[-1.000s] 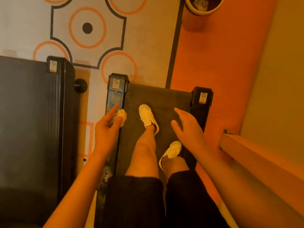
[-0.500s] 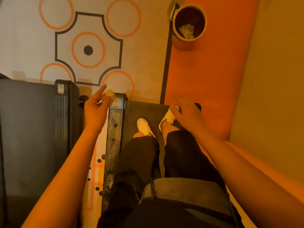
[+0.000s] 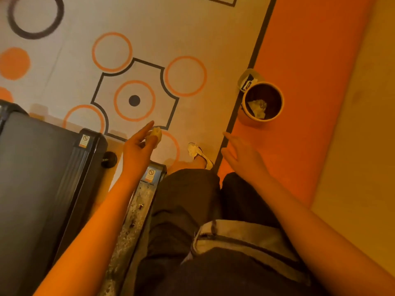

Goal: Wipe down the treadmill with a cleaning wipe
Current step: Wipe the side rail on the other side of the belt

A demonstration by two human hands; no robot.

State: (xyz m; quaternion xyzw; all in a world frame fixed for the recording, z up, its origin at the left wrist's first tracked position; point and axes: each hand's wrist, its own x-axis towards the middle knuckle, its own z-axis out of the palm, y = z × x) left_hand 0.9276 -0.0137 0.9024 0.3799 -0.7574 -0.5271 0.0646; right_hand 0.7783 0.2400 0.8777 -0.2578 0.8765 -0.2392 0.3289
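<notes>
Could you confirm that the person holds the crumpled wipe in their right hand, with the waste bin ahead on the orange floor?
Not quite: the head view shows the crumpled wipe in the left hand; the right hand is open and empty. The waste bin is ahead on the orange floor.

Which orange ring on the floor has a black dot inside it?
The ring framed by the dark angular outline, just ahead of the left hand; the other orange rings have plain centres.
</notes>
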